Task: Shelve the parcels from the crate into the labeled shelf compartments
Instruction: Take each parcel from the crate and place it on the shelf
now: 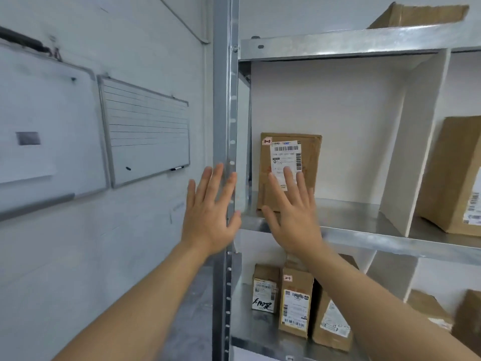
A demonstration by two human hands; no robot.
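Two open hands up at the shelf, one parcel standing in the upper compartment

Left hand (210, 212) is flat with fingers spread, right in front of the metal upright post (229, 100). Right hand (294, 220) is at its 3 o'clock, fingers also apart and holding nothing, with the tips over the label of the upright parcel (311, 155); can't tell if they touch. White divider panel (406, 152) is at the parcel's 3 o'clock, with another box (453, 175) past it. Three smaller parcels (295, 303) stand at 6 o'clock on the shelf below, and a whiteboard (145, 131) is at 9 o'clock.
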